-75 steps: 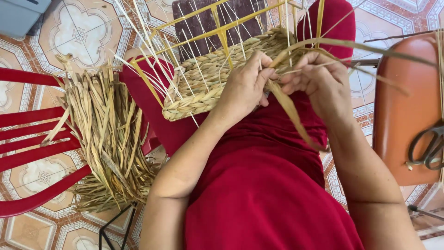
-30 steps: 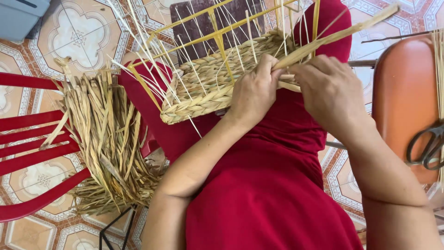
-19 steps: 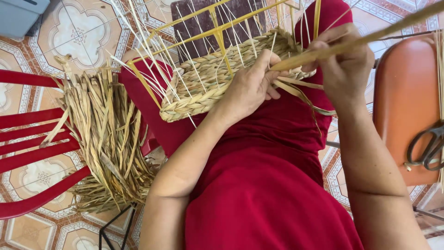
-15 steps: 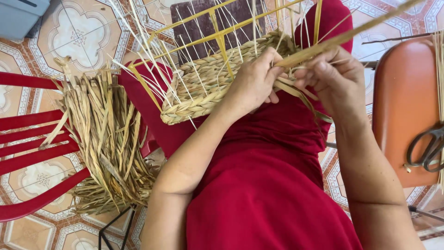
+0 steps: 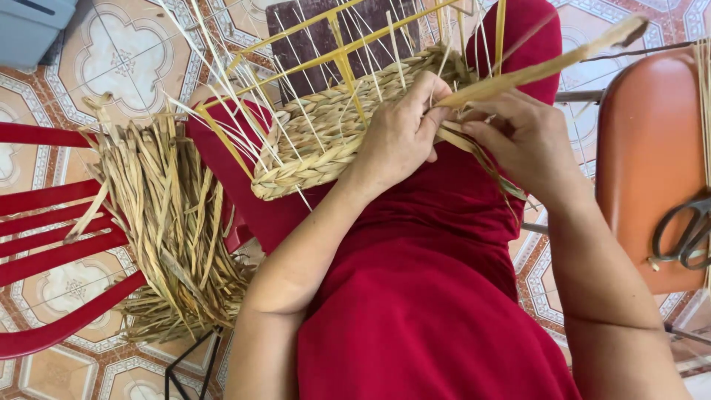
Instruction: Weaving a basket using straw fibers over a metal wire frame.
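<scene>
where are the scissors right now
In the head view the scissors lie at the far right edge, on the orange chair seat, just right of the right hand.

A home craft corner, set up for basket weaving on a patterned tiled floor (image 5: 111, 52) of cream, terracotta and green. A person in red clothing is sitting with a half-woven basket (image 5: 326, 141) resting on the lap, its yellow wire frame (image 5: 341, 63) sticking up. A bundle of dried straw strips (image 5: 167, 230) is lying over a red plastic chair (image 5: 52, 259) on one side. An orange plastic stool (image 5: 648, 155) is standing on the other side, with dark scissors (image 5: 685, 233) lying on it. A grey plastic box (image 5: 33, 26) is sitting in the corner.
</scene>
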